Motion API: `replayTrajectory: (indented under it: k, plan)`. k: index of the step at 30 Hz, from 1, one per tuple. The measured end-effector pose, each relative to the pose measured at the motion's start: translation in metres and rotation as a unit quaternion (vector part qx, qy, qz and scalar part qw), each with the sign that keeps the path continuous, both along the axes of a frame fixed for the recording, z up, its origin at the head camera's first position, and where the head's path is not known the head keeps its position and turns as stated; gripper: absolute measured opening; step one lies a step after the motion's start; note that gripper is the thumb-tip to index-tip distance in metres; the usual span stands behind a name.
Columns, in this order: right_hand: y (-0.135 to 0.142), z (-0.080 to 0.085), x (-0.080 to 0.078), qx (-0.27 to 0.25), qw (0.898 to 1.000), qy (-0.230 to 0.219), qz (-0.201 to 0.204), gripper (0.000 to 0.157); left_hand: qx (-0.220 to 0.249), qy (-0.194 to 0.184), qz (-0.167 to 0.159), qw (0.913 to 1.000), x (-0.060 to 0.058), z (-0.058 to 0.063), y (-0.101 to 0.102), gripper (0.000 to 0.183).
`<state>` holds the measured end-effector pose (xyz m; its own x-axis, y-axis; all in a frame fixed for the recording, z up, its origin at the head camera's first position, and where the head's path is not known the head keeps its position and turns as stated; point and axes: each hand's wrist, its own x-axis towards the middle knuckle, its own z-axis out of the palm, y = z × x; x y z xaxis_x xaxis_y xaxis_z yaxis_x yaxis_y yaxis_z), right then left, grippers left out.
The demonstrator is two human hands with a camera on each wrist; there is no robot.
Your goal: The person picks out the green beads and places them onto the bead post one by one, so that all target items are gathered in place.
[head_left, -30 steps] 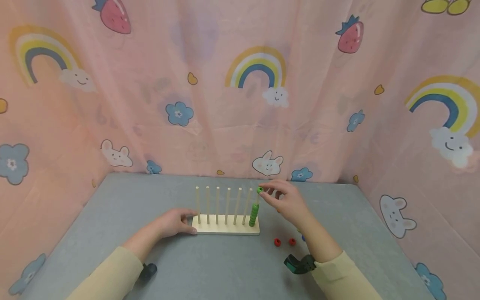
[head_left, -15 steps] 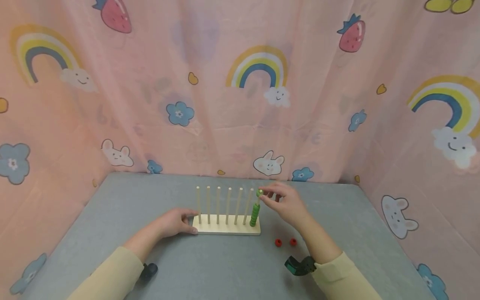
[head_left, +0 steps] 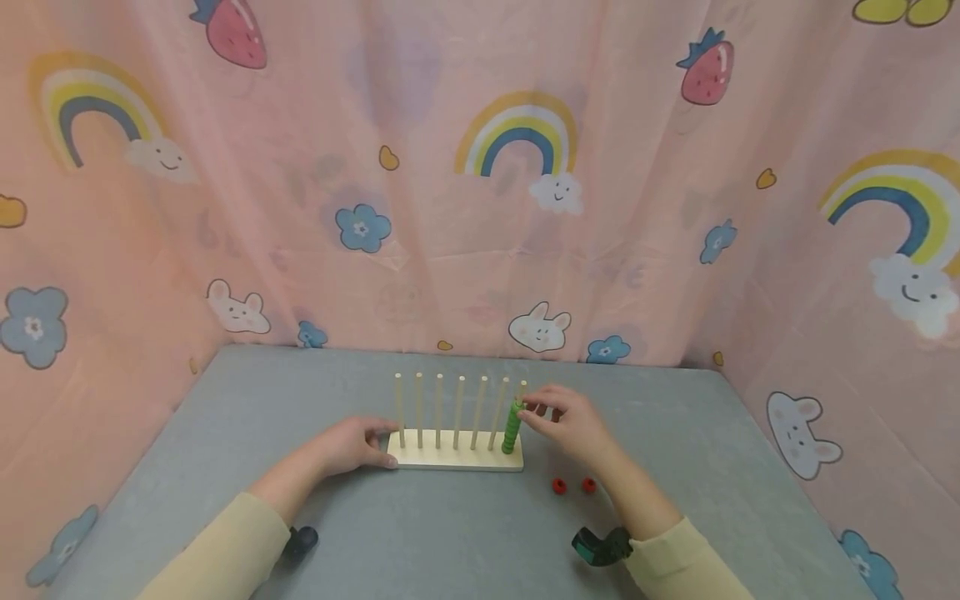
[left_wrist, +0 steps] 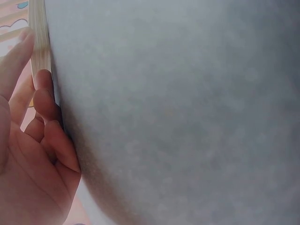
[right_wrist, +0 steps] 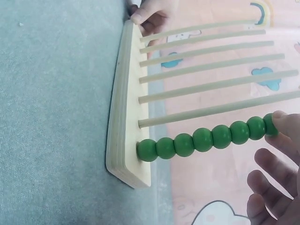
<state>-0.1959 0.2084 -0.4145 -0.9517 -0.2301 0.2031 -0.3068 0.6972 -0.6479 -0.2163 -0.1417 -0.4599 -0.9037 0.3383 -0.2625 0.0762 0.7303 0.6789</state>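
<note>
A pale wooden peg rack (head_left: 457,460) stands on the table with a row of upright pegs. My left hand (head_left: 352,446) grips its left end, thumb at the front corner and fingers behind; the left wrist view shows the fingers (left_wrist: 44,101) along the wood's edge. Round green beads (right_wrist: 202,139) are stacked on the rightmost peg; the other pegs are bare. At the top of that stack, my right hand (head_left: 570,421) pinches the uppermost green bead (right_wrist: 270,125) between thumb and finger, with the bead round the peg. Its other fingers are loosely bent.
Two red beads, one nearer the rack (head_left: 559,486) and one by the right forearm (head_left: 588,485), lie on the grey table (head_left: 420,542). A pink patterned curtain (head_left: 420,275) encloses the back and sides. A dark wrist device (head_left: 602,547) sits under the right forearm.
My right hand has lowered the green bead from the tip of the rightmost peg down onto the stack. My left hand has kept its grip on the rack.
</note>
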Motion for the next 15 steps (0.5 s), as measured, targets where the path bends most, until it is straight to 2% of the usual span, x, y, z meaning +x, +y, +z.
replayTrajectory:
  k: [10,15]
  plan:
    - [0.0023,-0.0037,-0.0013,-0.014,1.0,-0.008,-0.008,0.026,0.001,0.011,-0.007,0.9999,-0.0028,-0.0015,0.0005,0.06]
    - [0.0086,-0.0057,0.0024,-0.017,1.0,-0.011,0.005,0.03,0.001,0.019,-0.015,0.9997,-0.0018,-0.0039,-0.0001,0.06]
